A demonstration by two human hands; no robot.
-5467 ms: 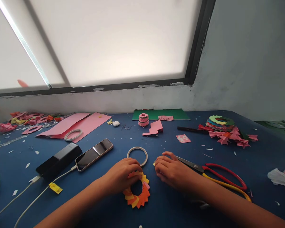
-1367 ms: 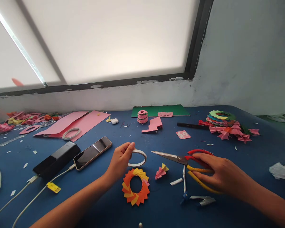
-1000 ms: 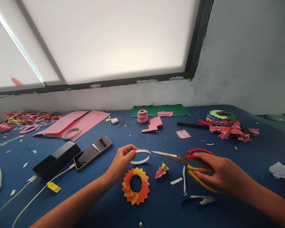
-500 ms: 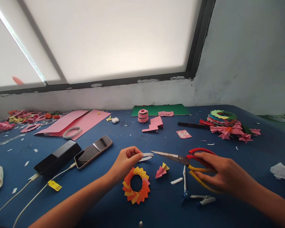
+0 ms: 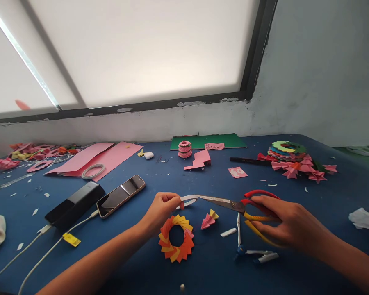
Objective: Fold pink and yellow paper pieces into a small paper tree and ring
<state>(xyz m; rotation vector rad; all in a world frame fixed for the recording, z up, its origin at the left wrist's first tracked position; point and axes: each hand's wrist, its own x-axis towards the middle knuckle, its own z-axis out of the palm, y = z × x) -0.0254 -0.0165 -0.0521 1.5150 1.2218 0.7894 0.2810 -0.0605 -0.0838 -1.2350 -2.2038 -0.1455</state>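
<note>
A small roll of white tape [image 5: 191, 197] is pinched in my left hand [image 5: 161, 209], between thumb and fingers. My right hand [image 5: 290, 221] grips scissors [image 5: 222, 202] with red and yellow handles; its fingers are in the loops. The blades look closed, and their tip meets the right edge of the tape roll. Below my left hand lies a ring of folded orange and yellow paper [image 5: 186, 249]. Between the hands is a small folded pink and yellow paper piece [image 5: 208, 221]. White strips and a blue-jointed tool-like thing [image 5: 241, 250] lie under the scissors.
On the left are a black power bank [image 5: 75, 205], a phone [image 5: 121, 196] on a cable, and pink paper [image 5: 123, 157] with another tape roll [image 5: 93, 171]. Farther back stand a pink paper stack [image 5: 185, 150] and green card [image 5: 233, 141]. Colourful paper pieces [image 5: 306, 167] are piled at right.
My left hand has turned the tape roll slightly, so more of its ring shows below the fingers. The scissor tip now reaches the tape; before, a small gap separated them.
</note>
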